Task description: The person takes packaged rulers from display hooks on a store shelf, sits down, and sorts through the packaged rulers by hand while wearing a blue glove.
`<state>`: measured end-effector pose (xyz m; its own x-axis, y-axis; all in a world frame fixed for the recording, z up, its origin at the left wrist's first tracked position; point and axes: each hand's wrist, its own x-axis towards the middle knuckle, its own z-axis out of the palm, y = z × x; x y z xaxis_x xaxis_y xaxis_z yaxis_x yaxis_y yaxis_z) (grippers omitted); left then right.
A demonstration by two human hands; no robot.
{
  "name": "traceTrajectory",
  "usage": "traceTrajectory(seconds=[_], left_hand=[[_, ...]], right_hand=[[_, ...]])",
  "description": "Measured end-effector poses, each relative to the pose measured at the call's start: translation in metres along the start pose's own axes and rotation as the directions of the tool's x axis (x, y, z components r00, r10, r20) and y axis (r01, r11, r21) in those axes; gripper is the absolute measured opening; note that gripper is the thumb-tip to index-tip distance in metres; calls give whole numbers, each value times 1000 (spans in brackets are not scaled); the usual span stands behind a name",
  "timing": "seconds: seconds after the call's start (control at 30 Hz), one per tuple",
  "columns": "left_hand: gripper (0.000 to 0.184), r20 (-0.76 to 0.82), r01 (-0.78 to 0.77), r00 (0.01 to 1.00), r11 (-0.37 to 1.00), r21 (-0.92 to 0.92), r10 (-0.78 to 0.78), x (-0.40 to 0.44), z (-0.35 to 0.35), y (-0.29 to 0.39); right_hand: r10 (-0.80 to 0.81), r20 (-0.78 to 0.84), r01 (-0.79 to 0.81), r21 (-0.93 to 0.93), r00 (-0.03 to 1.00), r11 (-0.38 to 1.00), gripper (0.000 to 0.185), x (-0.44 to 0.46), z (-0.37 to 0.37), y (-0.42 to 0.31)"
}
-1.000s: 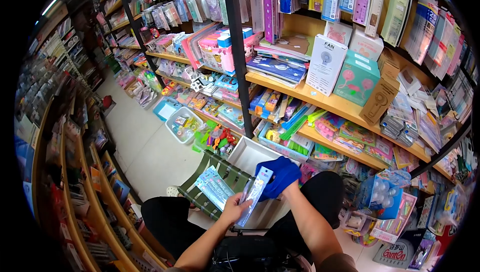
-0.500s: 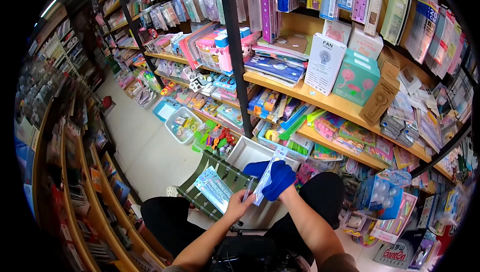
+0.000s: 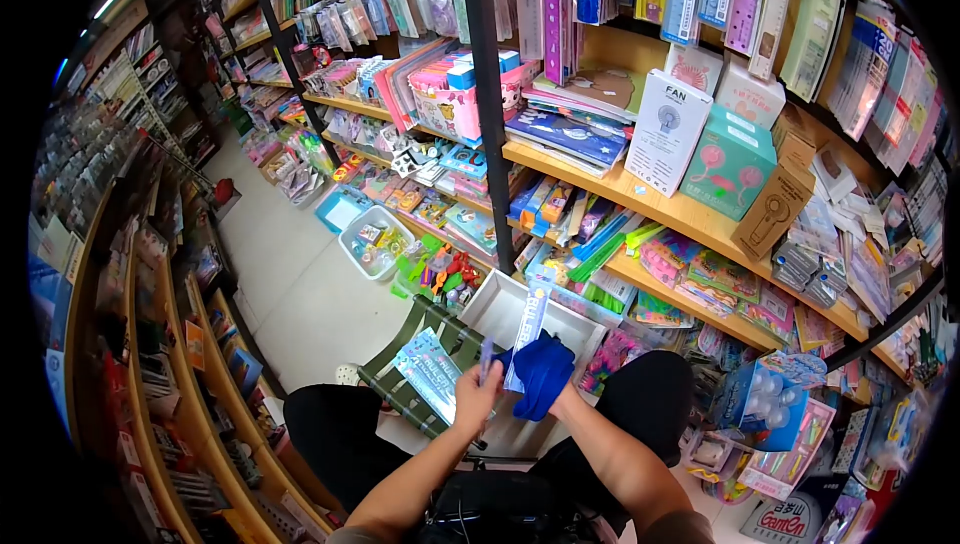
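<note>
My left hand (image 3: 478, 394) is closed round a narrow packaged piece, seen nearly edge-on, that looks like a ruler. A bunched blue cloth (image 3: 545, 376) covers my right hand, whose fingers are hidden; the cloth lies against a clear ruler pack (image 3: 530, 329) standing upright above it. To the left, several light-blue ruler packs (image 3: 430, 374) lie fanned on a green slatted folding stool (image 3: 385, 369). Behind the cloth is a white open box (image 3: 492, 296).
Shelves (image 3: 690, 219) of stationery run along the back and right, with a white fan box (image 3: 668, 134) on one. A clear bin (image 3: 376, 242) and colourful toys (image 3: 437, 269) sit beyond the stool. Wooden racks (image 3: 185, 394) stand at left.
The blue cloth has bunched up lower round the pack, which has turned more upright. My left hand has turned its piece edge-on and sits a little apart. The view has shifted slightly.
</note>
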<state>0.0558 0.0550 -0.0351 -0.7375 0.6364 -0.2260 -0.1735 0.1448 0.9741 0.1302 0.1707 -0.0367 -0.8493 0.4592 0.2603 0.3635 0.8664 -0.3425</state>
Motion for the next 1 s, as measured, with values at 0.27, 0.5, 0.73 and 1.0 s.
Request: traceTrajectory(seconds=[0.27, 0.5, 0.73, 1.0], left_hand=[[24, 65, 105, 993, 989, -101, -99, 43, -3, 14], [16, -2, 123, 989, 821, -558, -150, 75, -40, 7], [35, -258, 219, 965, 675, 705, -44, 98, -120, -44], [58, -316, 276, 949, 442, 854, 17, 55, -69, -57]], right_hand=[[169, 429, -461, 811, 887, 360, 13, -25, 44, -9], [-90, 709, -698, 652, 700, -297, 14, -30, 33, -7], [148, 710, -601, 673, 689, -431, 15, -39, 102, 16], [318, 653, -589, 758, 688, -282, 13, -25, 32, -3]])
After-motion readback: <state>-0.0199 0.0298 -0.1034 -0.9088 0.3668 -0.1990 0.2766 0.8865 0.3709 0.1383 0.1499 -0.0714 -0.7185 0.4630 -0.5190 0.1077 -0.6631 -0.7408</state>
